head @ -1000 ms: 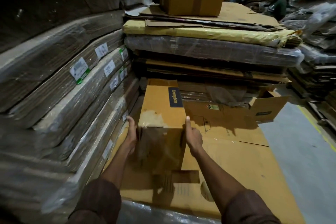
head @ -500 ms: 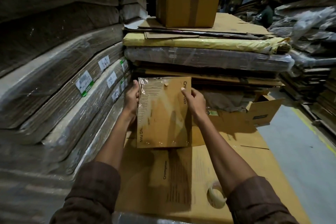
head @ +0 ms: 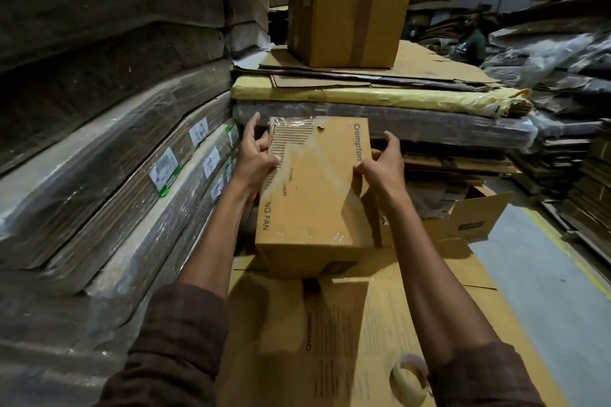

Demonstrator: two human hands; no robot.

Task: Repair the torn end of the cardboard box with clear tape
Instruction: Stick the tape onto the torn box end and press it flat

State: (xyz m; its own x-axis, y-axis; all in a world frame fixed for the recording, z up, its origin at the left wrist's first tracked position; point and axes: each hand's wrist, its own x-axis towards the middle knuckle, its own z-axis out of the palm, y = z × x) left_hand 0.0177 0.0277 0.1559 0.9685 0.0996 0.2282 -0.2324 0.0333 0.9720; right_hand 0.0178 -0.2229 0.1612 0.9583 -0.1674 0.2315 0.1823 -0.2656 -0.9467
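box (head: 314, 195) long axis away, upright-ish

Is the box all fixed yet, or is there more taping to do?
Partly. Clear tape already covers the torn patch at the box's far end. Right now the left hand presses the taped side while the right hand grips the other edge. The tape roll lies unused nearby. Whether more strips are needed I cannot tell.
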